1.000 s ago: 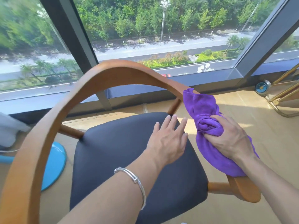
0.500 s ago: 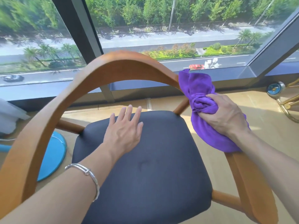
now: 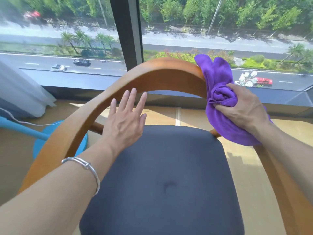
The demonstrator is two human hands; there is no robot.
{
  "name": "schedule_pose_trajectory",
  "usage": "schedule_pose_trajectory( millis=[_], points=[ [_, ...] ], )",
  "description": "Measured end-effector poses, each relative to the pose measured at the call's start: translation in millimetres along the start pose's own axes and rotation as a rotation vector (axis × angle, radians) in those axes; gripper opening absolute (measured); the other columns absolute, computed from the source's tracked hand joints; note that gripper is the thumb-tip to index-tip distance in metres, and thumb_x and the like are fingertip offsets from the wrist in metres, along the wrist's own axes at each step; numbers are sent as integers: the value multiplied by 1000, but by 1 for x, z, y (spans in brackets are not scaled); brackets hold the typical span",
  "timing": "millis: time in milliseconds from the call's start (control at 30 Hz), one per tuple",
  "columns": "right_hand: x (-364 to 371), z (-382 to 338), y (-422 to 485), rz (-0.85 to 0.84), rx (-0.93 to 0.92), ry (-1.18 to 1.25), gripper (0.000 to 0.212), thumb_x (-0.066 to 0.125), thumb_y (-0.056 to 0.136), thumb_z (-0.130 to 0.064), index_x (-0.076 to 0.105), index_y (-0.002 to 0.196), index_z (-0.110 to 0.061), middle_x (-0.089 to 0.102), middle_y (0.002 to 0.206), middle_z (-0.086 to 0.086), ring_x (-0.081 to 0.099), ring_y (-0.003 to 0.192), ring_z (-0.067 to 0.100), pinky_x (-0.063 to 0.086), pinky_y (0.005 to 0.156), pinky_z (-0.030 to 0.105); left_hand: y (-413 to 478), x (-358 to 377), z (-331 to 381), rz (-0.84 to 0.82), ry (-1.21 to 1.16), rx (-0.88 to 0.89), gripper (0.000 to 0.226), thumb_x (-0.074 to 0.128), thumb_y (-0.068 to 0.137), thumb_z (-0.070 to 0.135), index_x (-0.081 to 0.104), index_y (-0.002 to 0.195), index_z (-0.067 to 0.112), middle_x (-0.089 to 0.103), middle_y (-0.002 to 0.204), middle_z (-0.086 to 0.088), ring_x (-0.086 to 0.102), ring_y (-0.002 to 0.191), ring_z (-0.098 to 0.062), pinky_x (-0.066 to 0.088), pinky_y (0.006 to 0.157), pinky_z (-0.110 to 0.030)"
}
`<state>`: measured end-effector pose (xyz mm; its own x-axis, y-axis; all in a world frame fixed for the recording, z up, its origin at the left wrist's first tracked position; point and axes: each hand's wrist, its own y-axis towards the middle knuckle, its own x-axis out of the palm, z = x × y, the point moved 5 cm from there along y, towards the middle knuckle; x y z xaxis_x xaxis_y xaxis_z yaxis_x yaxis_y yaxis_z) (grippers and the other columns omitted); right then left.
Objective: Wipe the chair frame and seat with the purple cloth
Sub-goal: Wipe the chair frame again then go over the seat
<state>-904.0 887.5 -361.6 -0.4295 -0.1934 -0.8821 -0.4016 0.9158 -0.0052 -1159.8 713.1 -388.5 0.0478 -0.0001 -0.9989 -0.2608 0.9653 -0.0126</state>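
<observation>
A wooden chair frame [image 3: 159, 77] curves round from lower left, over the top, and down the right side. Its dark grey seat [image 3: 169, 175] fills the lower middle. My right hand [image 3: 243, 107] grips a bunched purple cloth [image 3: 218, 77] and presses it against the upper right of the frame; the cloth drapes over the rail there and hides it. My left hand [image 3: 125, 119] is flat with fingers straight and spread, hovering near the frame's inner left curve above the seat's far edge; I cannot tell whether it touches.
A tall window with a dark upright post [image 3: 128, 31] stands just behind the chair. A blue round floor stand [image 3: 42, 141] with a white cable sits at the left, beside a white curtain [image 3: 18, 94]. Wooden floor [image 3: 250, 175] shows to the right.
My right hand has slid the cloth up the right side of the frame toward its top. My left hand has left the seat and moved left and up, toward the frame.
</observation>
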Motion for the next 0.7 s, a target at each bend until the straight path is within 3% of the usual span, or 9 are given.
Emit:
schedule_pose_trajectory(
  millis=[167, 300, 467, 700],
  points=[
    [9, -29, 21, 60, -75, 195, 41, 72, 78, -45, 57, 114, -30, 61, 109, -4, 57, 101, 20, 45, 92, 38, 27, -13, -3, 39, -37, 0, 61, 27, 98, 37, -1, 150, 23, 1, 159, -5, 2, 145, -27, 11, 113, -53],
    [12, -60, 39, 80, -111, 300, 37, 69, 78, -49, 61, 109, -31, 64, 105, -3, 58, 99, 18, 46, 91, 38, 55, -22, -10, 23, -83, -63, 61, 27, 97, 40, 1, 150, 24, 3, 159, -2, 8, 144, -28, 19, 110, -54],
    [13, -96, 60, 9, -158, 223, 26, 71, 78, -48, 60, 98, -35, 62, 101, -3, 54, 95, 17, 37, 78, 27, 65, -9, -50, -184, -216, -251, 66, 24, 94, 54, -9, 147, 32, 4, 158, -3, 18, 140, -34, 23, 108, -59],
    [29, -153, 71, -54, -241, 88, 39, 62, 69, -55, 64, 104, -37, 62, 101, -1, 55, 98, 21, 43, 85, 36, 54, -3, -62, -265, -156, -261, 85, 36, 88, 64, -18, 145, 33, -1, 158, -4, 6, 144, -25, 15, 110, -57]
  ],
)
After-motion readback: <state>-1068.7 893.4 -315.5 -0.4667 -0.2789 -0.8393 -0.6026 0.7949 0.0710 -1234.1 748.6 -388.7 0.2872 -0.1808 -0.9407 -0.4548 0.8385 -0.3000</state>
